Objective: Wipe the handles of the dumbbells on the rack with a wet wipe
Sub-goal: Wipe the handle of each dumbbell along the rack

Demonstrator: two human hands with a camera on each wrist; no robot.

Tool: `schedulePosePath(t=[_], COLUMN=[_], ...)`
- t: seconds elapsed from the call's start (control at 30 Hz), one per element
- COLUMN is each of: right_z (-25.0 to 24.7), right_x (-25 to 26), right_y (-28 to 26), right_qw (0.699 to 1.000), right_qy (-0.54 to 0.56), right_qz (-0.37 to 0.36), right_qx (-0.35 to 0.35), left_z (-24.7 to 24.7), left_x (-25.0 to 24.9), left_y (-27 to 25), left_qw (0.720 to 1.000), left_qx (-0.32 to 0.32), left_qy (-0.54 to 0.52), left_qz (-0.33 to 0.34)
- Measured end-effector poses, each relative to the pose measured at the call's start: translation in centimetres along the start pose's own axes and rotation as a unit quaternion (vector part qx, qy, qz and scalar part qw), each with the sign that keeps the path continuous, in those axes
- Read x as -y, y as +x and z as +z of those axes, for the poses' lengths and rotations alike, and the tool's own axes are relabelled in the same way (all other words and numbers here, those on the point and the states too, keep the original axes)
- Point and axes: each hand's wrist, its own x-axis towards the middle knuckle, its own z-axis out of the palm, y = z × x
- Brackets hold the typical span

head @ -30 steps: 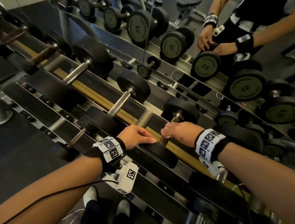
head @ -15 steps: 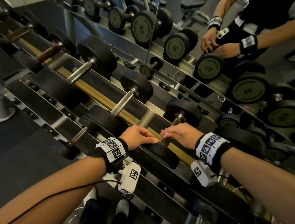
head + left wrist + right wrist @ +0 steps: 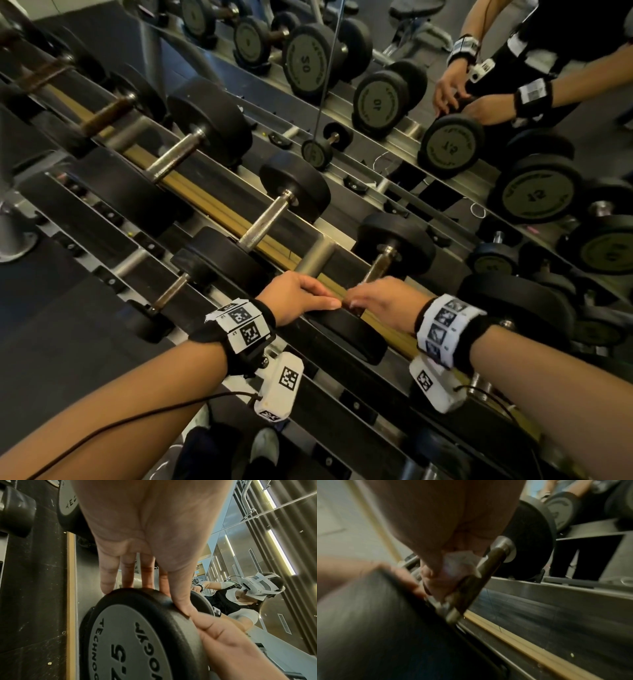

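Observation:
The dumbbell being wiped lies on the upper rack tier, its brassy handle running from the far head to the near head, marked 7.5. My left hand lies on top of the near head with straight fingers. My right hand is curled round the near end of the handle. In the blurred right wrist view it grips a crumpled white wet wipe against the handle.
More dumbbells sit to the left on the same tier, with bare steel handles. A bigger black head lies close on the right. A small dumbbell rests on the lower tier. A mirror behind reflects the rack and the person.
My right hand has slid a little down the handle toward the near head, so more of the handle shows. The left hand stays on the near head.

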Motion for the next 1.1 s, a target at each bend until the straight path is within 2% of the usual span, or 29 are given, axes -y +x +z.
schedulePosePath(t=[0.07, 0.13, 0.23, 0.3, 0.5, 0.57, 0.63, 0.73, 0.83, 0.9, 1.0, 1.1], right_z=[-1.3, -2.5, -2.0, -0.8, 0.9, 0.6, 0.3, 1.2, 2.9, 3.8, 4.5, 4.8], right_x=[-0.6, -1.4, -2.6, -3.0, -1.8, -1.5, -1.1, -1.3, -2.1, -2.7, -3.3, -3.3], right_y=[0.6, 1.1, 0.9, 0.3, -1.1, -2.1, -3.5, -5.2, -4.9, -3.7, -1.7, -0.3], right_qw=[0.994, 0.986, 0.997, 0.998, 0.996, 0.987, 0.956, 0.866, 0.776, 0.726, 0.686, 0.671], right_qy=[0.096, 0.132, 0.008, -0.023, 0.086, 0.151, 0.249, 0.367, 0.441, 0.492, 0.538, 0.565], right_qz=[0.012, 0.021, 0.022, 0.010, 0.015, 0.042, 0.094, 0.189, 0.289, 0.309, 0.291, 0.263], right_qx=[-0.057, -0.102, -0.068, -0.055, -0.015, -0.036, -0.126, -0.281, -0.346, -0.367, -0.394, -0.401], left_z=[-0.1, -0.1, -0.1, -0.2, -0.7, -0.8, -0.8, -0.6, -0.6, -0.7, -0.7, -0.5], left_x=[0.0, 0.1, 0.3, 0.2, -1.6, -2.8, -4.0, -5.4, -5.7, -5.7, -5.4, -5.3], left_y=[0.0, 0.0, 0.1, 0.1, -0.2, -0.2, 0.0, 0.1, 0.0, -0.2, -0.5, -0.7], left_qw=[1.000, 1.000, 1.000, 1.000, 0.998, 0.995, 0.991, 0.987, 0.986, 0.985, 0.983, 0.984], left_qx=[0.003, 0.008, 0.011, 0.014, 0.026, 0.048, 0.074, 0.103, 0.104, 0.103, 0.099, 0.094], left_qy=[-0.001, -0.003, -0.007, -0.001, 0.065, 0.092, 0.114, 0.123, 0.128, 0.133, 0.151, 0.151], left_qz=[0.001, 0.002, 0.006, 0.009, 0.006, 0.010, 0.019, 0.021, 0.023, 0.025, 0.028, 0.027])
